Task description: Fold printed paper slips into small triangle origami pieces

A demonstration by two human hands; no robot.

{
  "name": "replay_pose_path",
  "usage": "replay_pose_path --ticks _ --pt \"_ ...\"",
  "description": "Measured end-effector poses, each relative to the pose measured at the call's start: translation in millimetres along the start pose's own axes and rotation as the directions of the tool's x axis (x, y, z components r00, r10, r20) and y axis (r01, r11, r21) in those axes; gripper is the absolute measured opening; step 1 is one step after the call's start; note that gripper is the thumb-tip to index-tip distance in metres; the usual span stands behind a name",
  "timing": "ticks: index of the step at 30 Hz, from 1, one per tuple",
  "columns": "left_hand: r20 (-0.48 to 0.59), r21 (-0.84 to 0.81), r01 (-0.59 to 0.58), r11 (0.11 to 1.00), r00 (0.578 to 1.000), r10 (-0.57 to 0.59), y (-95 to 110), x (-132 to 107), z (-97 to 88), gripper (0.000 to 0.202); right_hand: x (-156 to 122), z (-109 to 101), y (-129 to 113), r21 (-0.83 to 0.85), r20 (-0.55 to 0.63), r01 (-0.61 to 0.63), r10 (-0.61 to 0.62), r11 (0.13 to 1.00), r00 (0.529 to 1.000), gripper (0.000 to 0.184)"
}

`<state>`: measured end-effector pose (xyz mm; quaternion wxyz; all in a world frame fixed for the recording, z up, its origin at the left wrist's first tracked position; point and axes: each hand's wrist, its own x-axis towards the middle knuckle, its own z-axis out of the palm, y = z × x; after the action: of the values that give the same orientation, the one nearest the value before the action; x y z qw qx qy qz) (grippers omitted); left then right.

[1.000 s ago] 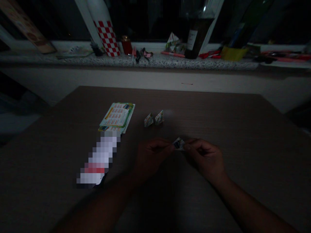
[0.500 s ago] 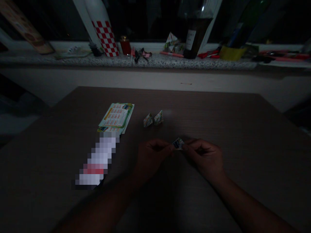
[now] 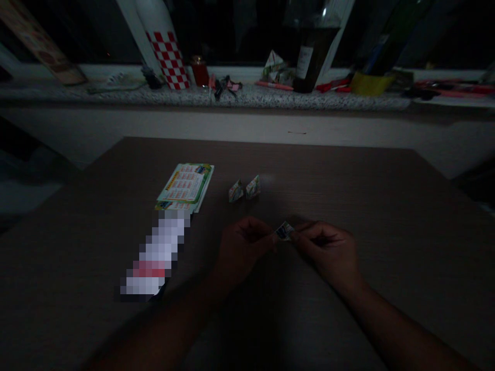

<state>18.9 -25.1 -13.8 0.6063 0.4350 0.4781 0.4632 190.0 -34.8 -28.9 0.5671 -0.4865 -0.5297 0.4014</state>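
A wood-grain table [image 3: 367, 185] stands in a dim room, two bare hands over its near half. The left hand [image 3: 243, 250] and the right hand [image 3: 330, 247] each pinch one side of a small folded paper [image 3: 285, 230], held between their fingertips. To the left lies a pixelated object [image 3: 160, 252], then a stack of printed cards [image 3: 184, 184]. Beyond the hands sit two folded pieces [image 3: 253, 187]; farther back, a red-checked bottle [image 3: 170, 56] stands on a speckled sill [image 3: 266, 98]. Compared with half a second earlier, the left knuckles ride slightly higher.
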Motion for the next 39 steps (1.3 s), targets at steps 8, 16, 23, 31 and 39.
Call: replay_pose_path --ticks 8,16,23,31,39 --pt "0.197 0.216 -0.15 0.965 0.975 0.107 1 4 -4.2 0.012 0 0 -4 -0.086 0.158 0.082 -0.068 0.993 0.985 0.015" --pt "0.147 0.126 -0.129 0.984 0.983 0.11 -2 6 0.0 0.018 1 1 1 -0.044 0.26 -0.112 0.12 0.993 0.958 0.017" --pt "0.095 -0.043 -0.023 0.999 0.995 0.027 -17 21 5.6 0.023 6 6 11 -0.077 0.349 -0.13 0.149 0.988 0.925 0.029" --pt "0.072 -0.063 -0.022 0.998 0.997 0.026 -19 21 6.6 0.024 4 8 13 -0.01 0.323 -0.171 0.165 0.985 0.932 0.034" --pt "0.115 -0.038 -0.018 0.999 0.993 0.022 -17 20 6.2 0.025 1 3 18 0.01 0.308 -0.173 0.162 0.985 0.938 0.049"
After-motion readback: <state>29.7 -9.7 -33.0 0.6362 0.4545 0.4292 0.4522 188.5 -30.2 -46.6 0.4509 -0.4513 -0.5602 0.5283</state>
